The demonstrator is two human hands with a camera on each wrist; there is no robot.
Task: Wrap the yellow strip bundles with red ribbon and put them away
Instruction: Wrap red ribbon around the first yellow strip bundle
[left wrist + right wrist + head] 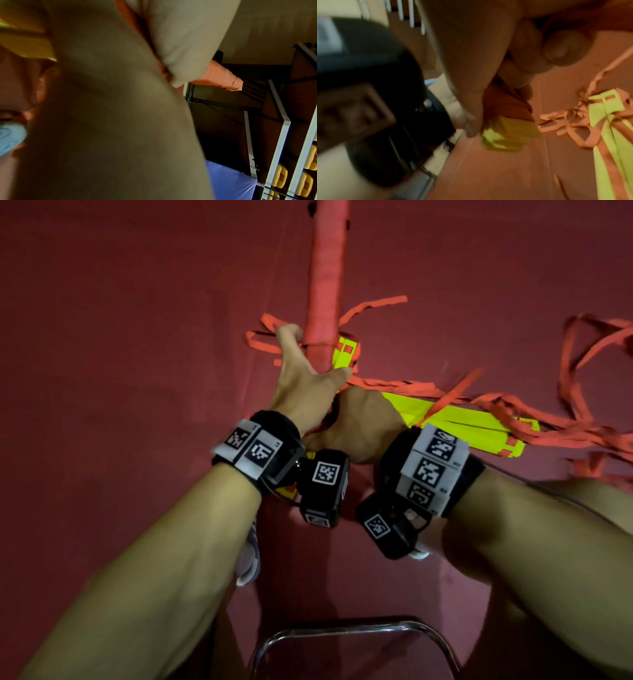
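A long bundle wrapped in red ribbon (327, 268) runs away from me over the dark red table. My left hand (308, 361) grips it at the point where the wrap ends, fingers on its left side and thumb on its right. Just below, my right hand (363, 419) is curled round the bundle's near part. In the right wrist view the bundle's bare yellow end (506, 135) sticks out below that hand. The left wrist view shows only my palm and the wrapped bundle's far end (223, 78). Loose yellow strips (472, 426) lie to the right under tangled red ribbon (513, 412).
More red ribbon loops lie at the far right (582, 344) and behind my left hand (263, 340). A chrome chair frame (356, 631) shows at the bottom edge. In the left wrist view there are shelves with yellow items (281, 175).
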